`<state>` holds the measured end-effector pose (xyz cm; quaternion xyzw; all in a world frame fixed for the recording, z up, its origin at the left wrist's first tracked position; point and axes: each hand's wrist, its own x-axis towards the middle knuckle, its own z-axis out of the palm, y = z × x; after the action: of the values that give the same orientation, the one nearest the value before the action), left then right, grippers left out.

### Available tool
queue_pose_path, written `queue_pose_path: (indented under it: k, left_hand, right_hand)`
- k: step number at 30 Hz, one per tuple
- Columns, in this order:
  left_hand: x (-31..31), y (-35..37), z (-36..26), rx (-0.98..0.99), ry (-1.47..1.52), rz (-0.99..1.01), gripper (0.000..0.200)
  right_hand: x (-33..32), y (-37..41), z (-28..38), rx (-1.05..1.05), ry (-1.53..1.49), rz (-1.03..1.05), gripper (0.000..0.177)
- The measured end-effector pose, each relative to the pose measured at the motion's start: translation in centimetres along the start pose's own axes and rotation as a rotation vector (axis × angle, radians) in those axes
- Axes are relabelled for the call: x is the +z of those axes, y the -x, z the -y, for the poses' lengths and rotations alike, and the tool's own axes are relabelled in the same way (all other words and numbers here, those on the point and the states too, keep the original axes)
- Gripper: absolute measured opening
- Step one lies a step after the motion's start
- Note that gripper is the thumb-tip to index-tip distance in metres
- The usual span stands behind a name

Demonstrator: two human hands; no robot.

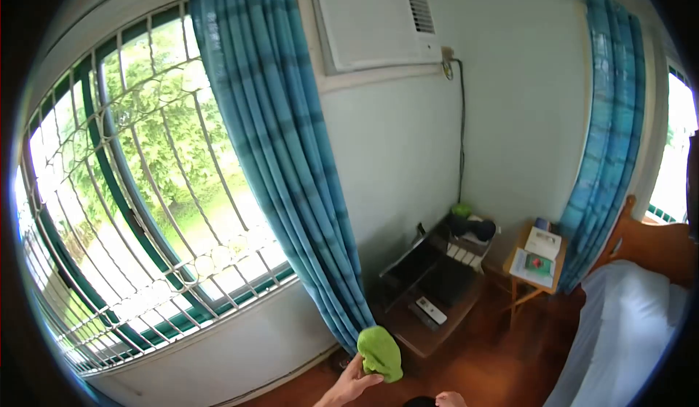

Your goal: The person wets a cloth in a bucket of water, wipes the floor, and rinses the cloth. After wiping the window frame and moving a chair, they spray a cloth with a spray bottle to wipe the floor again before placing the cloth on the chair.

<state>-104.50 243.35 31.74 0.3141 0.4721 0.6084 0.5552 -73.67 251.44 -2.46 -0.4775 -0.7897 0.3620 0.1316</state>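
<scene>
My left hand grips a bunched lime-green cloth, with the thumb along its lower side. The cloth is raised in front of the foot of the blue curtain, near the left corner of a dark low table. Only the upper part of my right hand shows at the bottom edge; its fingers look curled, and whatever may be inside them is hidden. Just left of it is a dark shape, too cut off to name.
On the table are a white remote control and a black laptop-like device. A barred window fills the left. An air conditioner hangs above. Books lie on a wooden stand, beside a bed.
</scene>
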Motion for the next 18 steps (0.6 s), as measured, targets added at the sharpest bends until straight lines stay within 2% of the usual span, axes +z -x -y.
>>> queue_pose_path:
  k: [2,3,4,6,7,9,10,11,12,14,16,17,18]
  left_hand:
    - [-0.2,-0.4,-4.5,0.313,-0.127,0.226,0.077]
    - [-0.6,-1.6,-7.0,0.523,-0.368,0.230,0.073]
    - [-1.0,-2.6,-9.6,0.725,-0.613,0.225,0.070]
    - [-0.4,-3.0,-15.6,1.088,-1.304,0.014,0.062]
    - [-0.5,-3.1,-17.6,1.095,-1.312,0.010,0.062]
    - [-0.5,-3.3,-21.0,1.206,-1.258,-0.072,0.045]
    - [-0.2,-3.2,-22.4,1.214,-1.268,-0.071,0.045]
    - [0.4,-3.1,-23.7,1.284,-1.284,-0.197,0.036]
    - [1.1,-3.1,-24.8,1.353,-1.296,-0.328,0.027]
    - [2.1,-2.9,-26.4,1.375,-1.302,-0.410,0.027]
    - [3.0,-2.5,-27.0,1.389,-1.310,-0.551,0.028]
    - [3.4,-2.4,-26.8,1.405,-1.338,-0.658,0.028]
    - [3.7,-2.2,-26.2,1.409,-1.367,-0.765,0.028]
  right_hand:
    - [-1.0,-1.6,0.3,-0.016,0.034,-0.039,0.016]
    - [-1.5,-2.5,0.3,-0.029,0.045,-0.051,0.016]
    - [-1.9,-3.3,0.3,-0.044,0.053,-0.060,0.016]
    - [-2.6,-4.8,0.0,-0.074,0.066,-0.079,0.016]
    - [-2.9,-5.7,0.0,-0.086,0.071,-0.089,0.016]
    - [-3.3,-7.2,-0.8,-0.108,0.095,-0.117,0.016]
    - [-3.6,-8.0,-0.4,-0.121,0.125,-0.141,0.016]
    - [-4.2,-8.3,-0.2,-0.035,0.061,-0.145,0.016]
    - [-4.6,-8.8,-0.2,-0.048,0.055,-0.148,0.016]
    - [-5.8,-10.0,-0.7,-0.060,0.049,-0.123,0.016]
    - [-7.3,-10.8,-1.2,-0.059,0.000,0.010,0.016]
    - [-9.1,-9.9,0.7,-0.124,-0.018,-0.094,0.016]
    - [-9.4,-11.2,-0.2,-0.138,0.089,0.031,0.020]
